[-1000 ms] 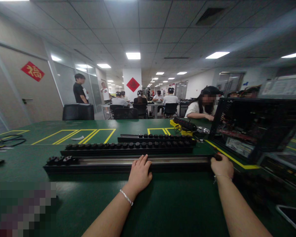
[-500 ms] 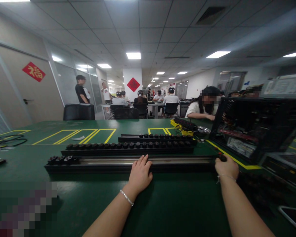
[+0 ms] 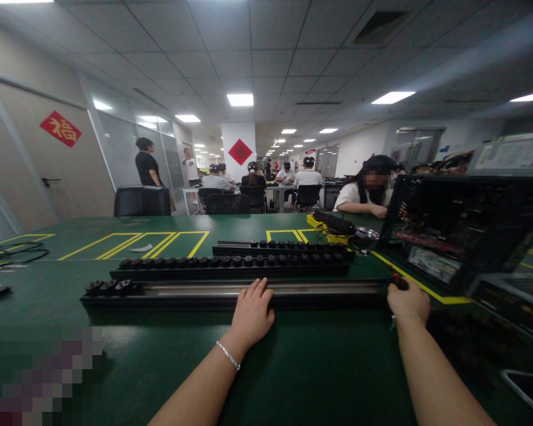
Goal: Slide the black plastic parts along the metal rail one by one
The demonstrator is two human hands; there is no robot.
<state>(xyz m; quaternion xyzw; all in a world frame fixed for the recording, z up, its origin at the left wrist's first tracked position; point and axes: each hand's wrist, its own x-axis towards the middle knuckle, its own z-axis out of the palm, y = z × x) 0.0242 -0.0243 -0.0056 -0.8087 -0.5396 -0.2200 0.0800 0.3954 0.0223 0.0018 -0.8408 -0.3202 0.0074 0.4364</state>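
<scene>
A long black rail (image 3: 177, 294) with a shiny metal channel lies across the green table (image 3: 320, 367) in front of me, with a few black knobs at its left end. My left hand (image 3: 250, 315) rests on the rail's near edge at the middle, fingers stretched out flat. My right hand (image 3: 409, 300) is closed at the rail's right end around a small tool with a red and black tip (image 3: 400, 283). Two more black rails (image 3: 231, 266) filled with rows of knobs lie just behind.
An open black computer case (image 3: 462, 228) stands at the right. A yellow tray with a black strip (image 3: 331, 228) and a metal bowl (image 3: 366, 235) sit behind the rails. Cables (image 3: 13, 251) lie far left. A person sits at the table's far right; others sit or stand further back.
My right hand shifted slightly right and up along the rail's right end. My left hand has stayed put. The standing person at the back left turned away.
</scene>
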